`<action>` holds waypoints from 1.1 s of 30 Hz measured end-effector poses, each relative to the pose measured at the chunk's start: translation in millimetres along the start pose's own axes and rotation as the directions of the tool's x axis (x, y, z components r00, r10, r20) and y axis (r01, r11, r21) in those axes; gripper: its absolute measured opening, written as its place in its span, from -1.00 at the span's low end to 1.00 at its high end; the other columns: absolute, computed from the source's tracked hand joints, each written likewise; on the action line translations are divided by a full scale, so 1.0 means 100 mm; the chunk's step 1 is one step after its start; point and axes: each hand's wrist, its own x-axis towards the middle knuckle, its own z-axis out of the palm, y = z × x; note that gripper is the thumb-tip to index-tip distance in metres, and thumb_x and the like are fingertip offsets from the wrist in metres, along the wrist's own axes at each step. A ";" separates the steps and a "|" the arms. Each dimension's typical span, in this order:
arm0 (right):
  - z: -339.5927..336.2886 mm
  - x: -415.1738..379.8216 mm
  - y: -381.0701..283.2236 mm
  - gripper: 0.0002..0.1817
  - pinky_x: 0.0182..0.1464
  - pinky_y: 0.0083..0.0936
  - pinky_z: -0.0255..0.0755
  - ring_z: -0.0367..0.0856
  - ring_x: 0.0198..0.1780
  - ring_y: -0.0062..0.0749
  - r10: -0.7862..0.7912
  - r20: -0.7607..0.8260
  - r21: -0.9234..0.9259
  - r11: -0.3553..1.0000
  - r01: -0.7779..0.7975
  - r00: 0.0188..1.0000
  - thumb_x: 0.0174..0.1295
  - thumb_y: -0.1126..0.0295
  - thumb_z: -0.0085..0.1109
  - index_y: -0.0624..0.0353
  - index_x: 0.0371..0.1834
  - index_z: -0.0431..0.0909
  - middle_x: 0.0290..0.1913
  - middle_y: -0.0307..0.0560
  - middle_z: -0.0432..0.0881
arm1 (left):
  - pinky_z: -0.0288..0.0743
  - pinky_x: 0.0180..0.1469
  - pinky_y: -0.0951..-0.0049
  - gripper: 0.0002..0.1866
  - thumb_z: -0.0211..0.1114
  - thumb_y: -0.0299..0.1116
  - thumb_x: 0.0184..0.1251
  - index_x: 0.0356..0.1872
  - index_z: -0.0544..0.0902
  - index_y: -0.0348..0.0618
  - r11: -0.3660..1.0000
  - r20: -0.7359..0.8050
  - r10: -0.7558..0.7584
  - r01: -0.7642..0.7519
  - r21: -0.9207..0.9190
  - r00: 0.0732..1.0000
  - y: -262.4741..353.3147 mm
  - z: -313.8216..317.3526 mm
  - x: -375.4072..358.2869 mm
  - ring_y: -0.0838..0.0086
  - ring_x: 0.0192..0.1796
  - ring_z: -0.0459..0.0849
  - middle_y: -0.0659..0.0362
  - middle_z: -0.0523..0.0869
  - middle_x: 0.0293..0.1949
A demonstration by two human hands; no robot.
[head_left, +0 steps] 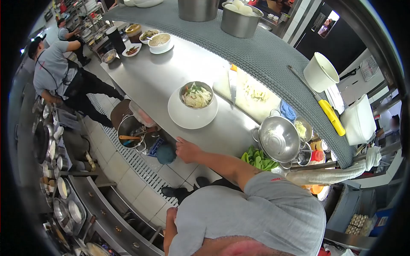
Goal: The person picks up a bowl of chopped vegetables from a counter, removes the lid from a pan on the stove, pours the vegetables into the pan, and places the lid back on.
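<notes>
My right hand (188,150) is at the front edge of the steel counter (145,81), its fingers a little bent and apart, with nothing seen in it. Just beyond it on the counter sits a wide white plate (194,121). On that plate stands a metal bowl (183,102) filled with pale shredded food (196,97) and some green bits. Down at my side, only part of my left hand (171,214) shows; its fingers are hidden. A dark blue-green round thing (165,154) is below the counter edge, near my right hand.
A knife (232,85) lies by the cutting board (245,104) with chopped food on it. To the right are a metal colander (279,138) and leafy greens (258,158). A pot (130,128) stands low at left. A co-worker (64,77) is at the stove side.
</notes>
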 end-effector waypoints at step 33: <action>-0.06 0.02 -0.01 -0.79 0.62 -0.17 -0.13 0.55 0.13 -0.33 0.004 0.023 -0.020 1.000 -0.004 1.000 0.06 0.30 0.17 0.08 -0.36 0.77 -0.23 -0.15 0.74 | 0.65 -0.04 0.14 -0.61 0.27 0.02 0.11 -0.11 0.80 0.12 0.998 0.068 -0.012 0.008 0.059 0.998 -0.07 0.23 0.12 0.11 -0.06 0.78 0.03 0.81 -0.18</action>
